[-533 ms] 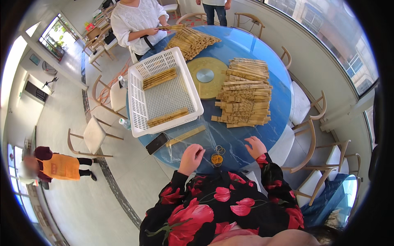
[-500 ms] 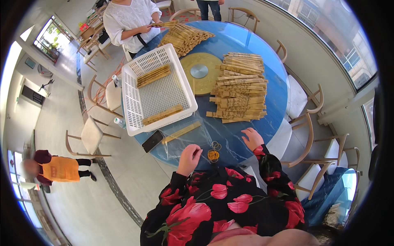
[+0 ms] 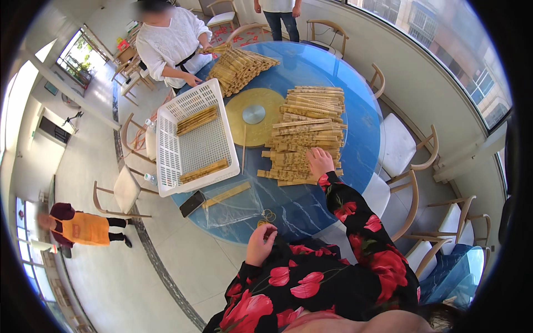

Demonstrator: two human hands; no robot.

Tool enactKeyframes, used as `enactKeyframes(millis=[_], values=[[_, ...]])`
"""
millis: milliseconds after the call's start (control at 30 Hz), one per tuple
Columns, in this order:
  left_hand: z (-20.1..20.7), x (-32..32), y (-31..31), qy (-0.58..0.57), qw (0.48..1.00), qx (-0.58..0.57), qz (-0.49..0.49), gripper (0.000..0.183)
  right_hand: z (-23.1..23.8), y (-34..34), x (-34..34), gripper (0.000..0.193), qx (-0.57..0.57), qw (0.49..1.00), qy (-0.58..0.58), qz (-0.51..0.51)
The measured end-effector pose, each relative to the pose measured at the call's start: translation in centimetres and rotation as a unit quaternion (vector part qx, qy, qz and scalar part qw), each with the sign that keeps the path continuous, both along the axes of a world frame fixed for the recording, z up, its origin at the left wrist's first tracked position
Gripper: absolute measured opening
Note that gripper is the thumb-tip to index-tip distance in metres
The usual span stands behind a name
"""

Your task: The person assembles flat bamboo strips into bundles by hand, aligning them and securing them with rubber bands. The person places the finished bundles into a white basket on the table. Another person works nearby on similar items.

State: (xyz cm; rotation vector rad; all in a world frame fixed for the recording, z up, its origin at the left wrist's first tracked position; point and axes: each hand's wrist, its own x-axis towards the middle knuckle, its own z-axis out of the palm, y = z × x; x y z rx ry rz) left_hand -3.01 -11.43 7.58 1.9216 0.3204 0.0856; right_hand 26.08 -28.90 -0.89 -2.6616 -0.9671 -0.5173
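My right hand [image 3: 320, 162] rests with its fingers spread on the near part of a wide pile of flat yellow-brown strips [image 3: 311, 133], which have dark mottled marks like bamboo. No strip is lifted. Close to my body, at the table's near edge, my left hand [image 3: 261, 245] is closed, thumb against fingers; whether anything small is between them cannot be made out. Just beyond it lie thin yellow rubber bands [image 3: 268, 215]. Left of them, a single flat strip [image 3: 226, 195] lies on a clear plastic sheet [image 3: 236, 210].
A white slotted basket [image 3: 205, 147] holds two small groups of strips. Behind it, a person in white [image 3: 172, 41] stands beside another strip heap [image 3: 241, 69]. A phone [image 3: 192, 203] lies on the round blue table [image 3: 302, 213], left of the plastic sheet. Chairs [image 3: 398, 141] surround the table.
My right hand has moved forward and left from the table's near edge onto the strip pile. My left hand stays closed, now lower in view, and the orange clump of rubber bands is no longer visible.
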Motion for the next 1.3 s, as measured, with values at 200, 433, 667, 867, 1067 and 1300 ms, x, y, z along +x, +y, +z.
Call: enactKeyframes(millis=[200, 433, 667, 867, 1067, 1300], values=[[0.3, -1.0, -1.4, 0.010, 0.999, 0.010, 0.033, 0.012, -1.6, 0.3, 2.7, 0.007, -0.052, 0.997, -0.050, -0.011], [0.2, -1.4, -0.7, 0.005, 0.999, 0.000, 0.036, 0.012, -0.4, 0.4, 3.0, 0.009, -0.088, 0.996, 0.015, 0.033], [0.1, 1.4, 1.4, -0.009, 0.996, -0.077, -0.044, 0.011, 3.2, 0.3, 1.3, 0.008, -0.005, 0.999, 0.024, -0.034], [-1.2, 4.7, 2.7, -0.032, 0.963, -0.263, -0.040, 0.014, 8.1, 2.2, -8.1, 0.012, 0.271, 0.878, 0.394, -0.023], [5.0, 7.4, 4.5, -0.105, 0.956, -0.272, -0.027, 0.027, 15.3, 4.8, -16.7, 0.020, 0.489, 0.620, 0.609, 0.076], [7.9, 9.1, 5.1, -0.141, 0.928, -0.332, -0.089, 0.031, 17.7, 5.2, -18.7, 0.022, 0.486, 0.588, 0.641, 0.082]])
